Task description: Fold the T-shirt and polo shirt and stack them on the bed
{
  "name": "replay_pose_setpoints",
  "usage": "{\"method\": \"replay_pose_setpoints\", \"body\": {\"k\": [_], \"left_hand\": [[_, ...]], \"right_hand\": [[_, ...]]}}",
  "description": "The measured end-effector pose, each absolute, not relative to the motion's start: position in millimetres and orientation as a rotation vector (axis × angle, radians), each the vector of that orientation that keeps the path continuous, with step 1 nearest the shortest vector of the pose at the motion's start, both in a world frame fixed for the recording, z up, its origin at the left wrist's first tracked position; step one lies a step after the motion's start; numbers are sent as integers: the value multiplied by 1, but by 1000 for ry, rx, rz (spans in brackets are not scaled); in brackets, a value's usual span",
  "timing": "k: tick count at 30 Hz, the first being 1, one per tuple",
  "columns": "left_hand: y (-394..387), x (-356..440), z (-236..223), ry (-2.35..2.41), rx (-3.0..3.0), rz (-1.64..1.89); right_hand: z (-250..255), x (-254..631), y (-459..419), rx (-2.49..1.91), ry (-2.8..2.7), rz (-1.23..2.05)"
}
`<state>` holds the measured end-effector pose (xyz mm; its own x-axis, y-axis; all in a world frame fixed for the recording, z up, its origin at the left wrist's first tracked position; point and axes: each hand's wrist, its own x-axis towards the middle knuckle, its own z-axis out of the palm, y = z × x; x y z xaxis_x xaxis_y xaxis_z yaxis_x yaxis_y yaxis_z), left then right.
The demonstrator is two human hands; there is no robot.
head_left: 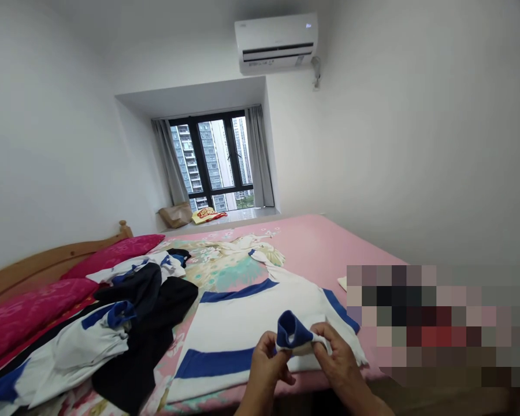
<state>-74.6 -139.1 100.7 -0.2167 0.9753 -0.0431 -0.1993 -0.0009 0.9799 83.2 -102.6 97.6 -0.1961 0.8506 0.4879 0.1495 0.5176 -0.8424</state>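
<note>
My left hand (266, 361) and my right hand (334, 355) are closed together on a blue sleeve cuff (293, 330) of a white shirt with blue stripes (242, 323). The cuff is lifted and bunched between the fingers of both hands. The shirt lies spread flat on the pink bedsheet (325, 242) near the bed's front edge, just beyond my hands.
A heap of black, white and blue clothes (125, 312) lies left of the shirt. Magenta pillows (21, 315) rest against the wooden headboard (47, 260). A window (216, 159) with a brown bag (176, 215) on its sill is at the back. A blurred patch covers the right.
</note>
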Motion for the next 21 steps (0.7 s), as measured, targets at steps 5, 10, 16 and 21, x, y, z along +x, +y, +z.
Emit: {"method": "replay_pose_setpoints", "body": {"k": [5,10,16,21], "left_hand": [[-145,-80,117,1146,1131,1298],[-143,-92,131,1299,1120,1259],[-135,-97,154,1196,1235,1145],[-135,-91,144,1178,1120,1235]], "right_hand": [[114,86,-109,-778,-1840,907],[119,85,-109,-780,-1760,758],[129,81,-104,-758,-1807,920],[126,83,-97,-802,-1701,879]]}}
